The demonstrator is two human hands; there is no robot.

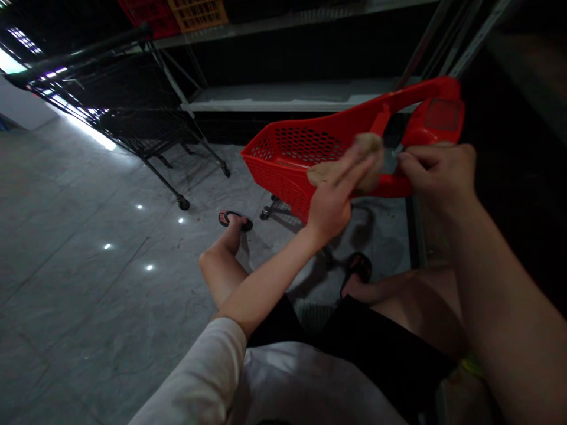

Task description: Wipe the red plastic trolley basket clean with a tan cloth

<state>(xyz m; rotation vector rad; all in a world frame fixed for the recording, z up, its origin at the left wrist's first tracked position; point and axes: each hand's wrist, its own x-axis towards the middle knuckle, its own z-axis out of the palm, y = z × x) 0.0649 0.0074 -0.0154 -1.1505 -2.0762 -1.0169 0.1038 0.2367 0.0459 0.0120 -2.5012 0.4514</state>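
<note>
I sit on a low seat before a small red plastic trolley point(292, 159). My left hand point(334, 198) presses a brownish cloth point(367, 147) against the trolley's red handle frame; its fingers are stretched along the cloth, which is smeared by motion. My right hand point(436, 171) is closed in a pinch just right of the cloth, near the red handle panel point(440, 115). What it pinches is too small and blurred to make out.
A black wire shopping cart point(133, 112) stands to the left on the grey tiled floor point(88, 265). Metal shelving point(287, 97) runs behind the trolley, with red and orange crates point(177, 15) on top. My legs and sandalled feet point(234, 219) stretch forward beneath the trolley.
</note>
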